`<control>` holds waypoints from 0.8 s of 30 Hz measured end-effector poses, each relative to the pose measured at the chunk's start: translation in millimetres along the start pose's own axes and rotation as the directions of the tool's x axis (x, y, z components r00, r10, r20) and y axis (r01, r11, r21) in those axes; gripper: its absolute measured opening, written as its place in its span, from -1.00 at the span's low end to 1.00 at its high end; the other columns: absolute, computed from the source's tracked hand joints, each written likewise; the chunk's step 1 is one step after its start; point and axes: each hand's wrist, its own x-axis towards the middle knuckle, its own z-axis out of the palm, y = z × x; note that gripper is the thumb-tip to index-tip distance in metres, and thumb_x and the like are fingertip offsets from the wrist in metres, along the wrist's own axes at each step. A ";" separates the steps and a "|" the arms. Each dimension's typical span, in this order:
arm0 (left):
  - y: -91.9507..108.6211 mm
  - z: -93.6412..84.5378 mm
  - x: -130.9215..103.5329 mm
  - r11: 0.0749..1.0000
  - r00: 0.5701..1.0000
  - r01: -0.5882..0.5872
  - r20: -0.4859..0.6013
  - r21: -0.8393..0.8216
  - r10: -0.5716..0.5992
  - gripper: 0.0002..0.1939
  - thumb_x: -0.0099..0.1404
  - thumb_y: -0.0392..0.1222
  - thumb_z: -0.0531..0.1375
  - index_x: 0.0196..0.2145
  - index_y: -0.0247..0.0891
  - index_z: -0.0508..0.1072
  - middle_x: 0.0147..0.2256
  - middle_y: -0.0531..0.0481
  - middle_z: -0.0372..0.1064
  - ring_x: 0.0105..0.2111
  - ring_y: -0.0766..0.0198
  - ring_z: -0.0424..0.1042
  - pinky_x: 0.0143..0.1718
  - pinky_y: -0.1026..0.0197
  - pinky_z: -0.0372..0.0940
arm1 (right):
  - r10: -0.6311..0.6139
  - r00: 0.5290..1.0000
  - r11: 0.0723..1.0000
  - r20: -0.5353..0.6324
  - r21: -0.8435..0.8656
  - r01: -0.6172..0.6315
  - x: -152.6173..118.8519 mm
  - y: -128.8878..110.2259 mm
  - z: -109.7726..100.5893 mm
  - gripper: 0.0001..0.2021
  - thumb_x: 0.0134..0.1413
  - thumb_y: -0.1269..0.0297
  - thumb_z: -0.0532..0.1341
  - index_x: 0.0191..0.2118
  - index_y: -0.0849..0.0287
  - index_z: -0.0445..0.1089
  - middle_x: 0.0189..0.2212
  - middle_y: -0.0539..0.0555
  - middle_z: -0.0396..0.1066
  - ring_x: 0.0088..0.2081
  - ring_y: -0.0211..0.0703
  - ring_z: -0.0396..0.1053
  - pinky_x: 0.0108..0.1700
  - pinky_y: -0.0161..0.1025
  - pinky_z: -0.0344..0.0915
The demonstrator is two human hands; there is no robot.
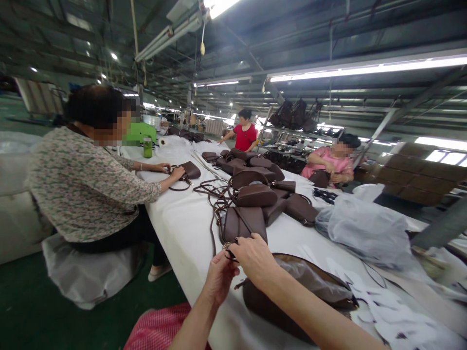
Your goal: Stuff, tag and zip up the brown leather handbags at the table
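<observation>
I have my two hands close together at the near edge of a brown, rounded-rectangular leather-look bag (257, 221), which lies on a long white-covered table (175, 218). My left hand (221, 277) comes up from below and pinches a thin, dark strap end with small gold-coloured metal fittings (226, 247); my right hand (257, 257) reaches in from the other side, its fingertips clamped on that same strap end. The grip is too small for me to tell which finger holds which part, or whether my right hand also presses on the bag. Another length of strap runs across the bag's top.

Below my right forearm sits a larger brown bag (262, 308), its mouth gaping around cloudy plastic film (314, 277). Past my hands, more brown bags (255, 194) are heaped up, with a crumpled translucent plastic sack (368, 228) to their right.

On my left, a seated co-worker in a floral shirt (91, 180) has both hands at a small brown bag. Farther off I see a person in red (244, 137) and another in pink (310, 163).
</observation>
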 end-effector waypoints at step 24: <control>109.2 -11.0 -44.8 0.186 0.954 -0.300 0.291 0.936 0.071 -0.75 0.21 -0.17 0.10 -0.37 -0.22 0.58 -0.36 -0.07 0.52 -0.31 0.14 0.45 -0.20 0.22 0.29 | 0.077 0.996 0.974 -0.052 0.216 -0.065 -59.2 66.7 27.8 -0.80 0.17 0.37 0.12 -0.08 0.14 0.34 -0.15 0.13 0.47 -0.12 0.01 0.42 -0.14 -0.17 0.22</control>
